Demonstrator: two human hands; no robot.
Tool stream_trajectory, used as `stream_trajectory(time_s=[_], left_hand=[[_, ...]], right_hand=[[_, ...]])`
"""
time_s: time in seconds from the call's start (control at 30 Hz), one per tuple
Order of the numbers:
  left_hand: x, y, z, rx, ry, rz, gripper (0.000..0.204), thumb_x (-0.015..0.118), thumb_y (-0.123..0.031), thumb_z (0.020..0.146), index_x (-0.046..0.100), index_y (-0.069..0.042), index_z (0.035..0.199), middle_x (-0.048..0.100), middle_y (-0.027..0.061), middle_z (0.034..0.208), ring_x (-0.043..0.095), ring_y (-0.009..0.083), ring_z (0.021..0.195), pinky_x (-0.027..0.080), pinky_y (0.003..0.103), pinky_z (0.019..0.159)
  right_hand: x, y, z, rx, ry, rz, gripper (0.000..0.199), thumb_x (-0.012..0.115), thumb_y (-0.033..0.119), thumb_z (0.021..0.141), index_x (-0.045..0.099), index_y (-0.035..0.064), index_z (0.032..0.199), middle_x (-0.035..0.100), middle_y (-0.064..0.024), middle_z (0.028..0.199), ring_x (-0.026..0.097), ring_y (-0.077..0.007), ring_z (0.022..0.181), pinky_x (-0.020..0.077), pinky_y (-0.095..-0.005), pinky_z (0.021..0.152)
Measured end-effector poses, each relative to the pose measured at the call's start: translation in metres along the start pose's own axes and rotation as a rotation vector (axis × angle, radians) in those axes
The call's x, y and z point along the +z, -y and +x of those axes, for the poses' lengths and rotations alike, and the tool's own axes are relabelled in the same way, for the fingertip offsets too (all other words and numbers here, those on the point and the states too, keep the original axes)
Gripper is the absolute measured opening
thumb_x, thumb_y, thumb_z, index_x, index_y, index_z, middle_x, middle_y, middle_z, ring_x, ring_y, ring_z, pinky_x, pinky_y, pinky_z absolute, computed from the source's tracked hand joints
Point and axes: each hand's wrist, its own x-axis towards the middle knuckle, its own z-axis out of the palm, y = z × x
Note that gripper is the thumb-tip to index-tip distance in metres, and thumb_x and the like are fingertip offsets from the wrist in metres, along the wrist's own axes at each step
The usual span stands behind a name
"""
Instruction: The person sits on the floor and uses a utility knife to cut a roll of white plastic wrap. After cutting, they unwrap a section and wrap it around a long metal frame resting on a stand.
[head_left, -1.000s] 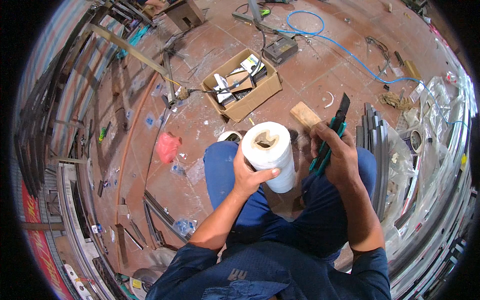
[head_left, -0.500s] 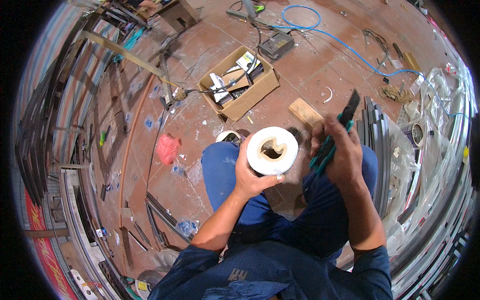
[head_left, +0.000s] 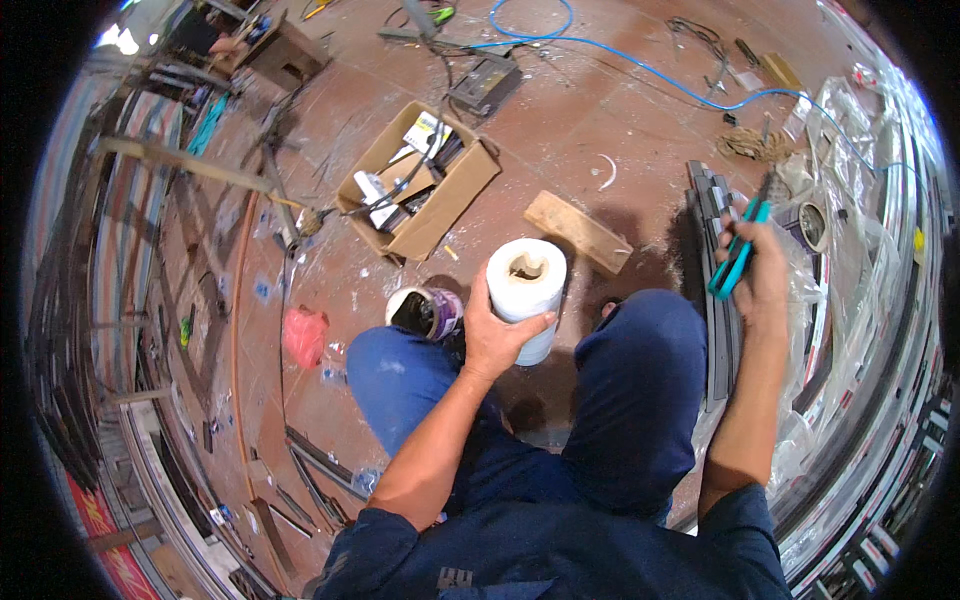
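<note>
left hand [head_left: 497, 335] grips white roll [head_left: 527, 290]

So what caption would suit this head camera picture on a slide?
Seated worker's left hand grips a white roll, right hand holds teal-handled pliers above a cluttered tile floor.

The floor [head_left: 560, 130] is of reddish-brown tiles with pale dust and paint spots. On it stands an open cardboard box [head_left: 420, 180] with tools and small packs inside. Just beside the box, to its right, lies a short wooden board [head_left: 578, 232]. A blue cable [head_left: 640, 70] runs across the far part of the floor. Near the person's knee stands a small open can [head_left: 425, 312], and to its left lies a pink plastic bag [head_left: 305, 335]. Long metal strips [head_left: 715, 260] lie at the right.
</note>
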Motion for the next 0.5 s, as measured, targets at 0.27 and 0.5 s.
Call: stream_trajectory(time_s=[0.27,0.5], left_hand=[[0.026,0.022,0.002,-0.003,0.188,0.05,0.114,0.103,-0.016,0.067,0.036,0.003,0.157,0.062,0.019,0.143,0.063,0.0282,0.133,0.049,0.042,0.116],[0.026,0.032,-0.001,-0.054,0.237,0.07,0.122,0.104,-0.012,0.066,0.027,0.004,0.159,0.056,0.0205,0.147,0.06,0.0294,0.135,0.05,0.044,0.117]], right_hand=[[-0.086,-0.124,-0.008,0.108,0.02,-0.224,0.042,0.065,0.011,0.106,0.062,0.0057,0.147,0.068,-0.0023,0.087,0.065,-0.0119,0.073,0.0543,-0.0275,0.067],[-0.078,-0.166,-0.035,0.261,-0.038,-0.358,0.035,0.066,0.012,0.106,0.065,0.0013,0.14,0.065,0.0008,0.089,0.062,-0.0099,0.077,0.0511,-0.026,0.071]])
